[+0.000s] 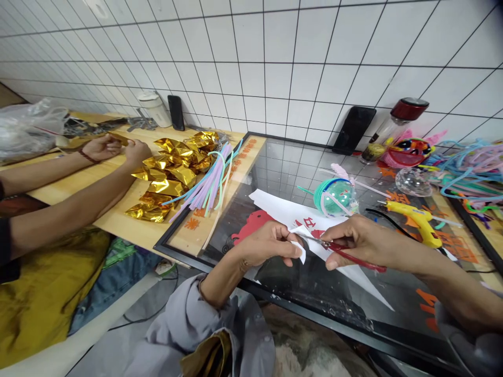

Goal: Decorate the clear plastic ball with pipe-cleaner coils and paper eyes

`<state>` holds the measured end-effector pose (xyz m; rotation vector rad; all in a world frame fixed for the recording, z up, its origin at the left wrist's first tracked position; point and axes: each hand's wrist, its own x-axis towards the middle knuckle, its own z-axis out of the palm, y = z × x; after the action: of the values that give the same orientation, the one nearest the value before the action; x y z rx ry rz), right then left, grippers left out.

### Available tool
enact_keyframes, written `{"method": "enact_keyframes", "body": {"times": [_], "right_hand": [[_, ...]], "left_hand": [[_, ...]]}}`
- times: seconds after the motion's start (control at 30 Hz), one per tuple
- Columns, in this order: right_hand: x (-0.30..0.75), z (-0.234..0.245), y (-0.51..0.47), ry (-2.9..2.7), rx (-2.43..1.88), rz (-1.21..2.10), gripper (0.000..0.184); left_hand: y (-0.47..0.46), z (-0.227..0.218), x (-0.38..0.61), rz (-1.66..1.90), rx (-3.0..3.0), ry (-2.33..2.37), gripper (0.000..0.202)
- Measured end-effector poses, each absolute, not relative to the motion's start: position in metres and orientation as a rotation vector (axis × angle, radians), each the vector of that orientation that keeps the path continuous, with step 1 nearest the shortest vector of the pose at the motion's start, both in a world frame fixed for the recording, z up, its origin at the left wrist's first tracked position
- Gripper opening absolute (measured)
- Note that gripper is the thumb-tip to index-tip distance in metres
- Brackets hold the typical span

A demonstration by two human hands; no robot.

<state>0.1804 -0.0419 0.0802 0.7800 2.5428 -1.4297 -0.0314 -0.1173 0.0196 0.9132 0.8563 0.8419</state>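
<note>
My left hand point(271, 242) pinches a small white paper piece point(300, 242) over the glass table top point(298, 167). My right hand point(359, 240) grips red-handled scissors point(346, 253), whose blades point left into that paper. Under both hands lies a larger white sheet point(275, 205) with red printed marks. A red paper cut-out point(251, 224) lies just left of my left hand.
A co-worker's two hands point(118, 149) work on gold foil at the left wooden table, beside a gold foil pile point(173, 167) and pastel pipe cleaners point(210, 183). A yellow glue gun point(416, 219), a teal-wrapped clear ball point(334, 196), a bottle point(393, 128), two phones and more pipe cleaners point(471, 167) sit behind.
</note>
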Motion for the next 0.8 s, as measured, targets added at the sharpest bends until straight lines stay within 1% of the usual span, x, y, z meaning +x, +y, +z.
{"method": "enact_keyframes", "body": {"times": [0.1, 0.27, 0.4, 0.47, 0.57, 0.67, 0.73, 0.8], "right_hand": [[0.191, 0.077, -0.045, 2.469, 0.816, -1.702, 0.042], [0.216, 0.068, -0.057, 2.547, 0.974, -1.996, 0.046], [0.237, 0.043, -0.062, 2.455, 1.161, -2.245, 0.045], [0.244, 0.030, -0.062, 2.433, 1.159, -2.369, 0.047], [0.246, 0.015, -0.062, 2.374, 1.202, -2.452, 0.047], [0.244, 0.008, -0.063, 2.299, 1.254, -2.460, 0.046], [0.243, 0.007, -0.063, 2.269, 1.293, -2.430, 0.045], [0.244, 0.007, -0.063, 2.261, 1.326, -2.405, 0.047]], "left_hand": [[-0.119, 0.020, -0.032, 0.888, 0.918, 0.803, 0.023], [-0.125, 0.024, -0.034, 0.970, 0.938, 0.698, 0.023], [-0.130, 0.033, -0.038, 0.952, 1.047, 0.889, 0.024], [-0.130, 0.035, -0.041, 0.939, 1.060, 0.986, 0.026], [-0.124, 0.030, -0.044, 0.989, 0.985, 1.063, 0.030], [-0.117, 0.021, -0.045, 0.975, 0.916, 1.119, 0.031], [-0.116, 0.021, -0.045, 0.962, 0.932, 1.135, 0.029], [-0.121, 0.030, -0.048, 1.031, 0.999, 1.192, 0.025]]}}
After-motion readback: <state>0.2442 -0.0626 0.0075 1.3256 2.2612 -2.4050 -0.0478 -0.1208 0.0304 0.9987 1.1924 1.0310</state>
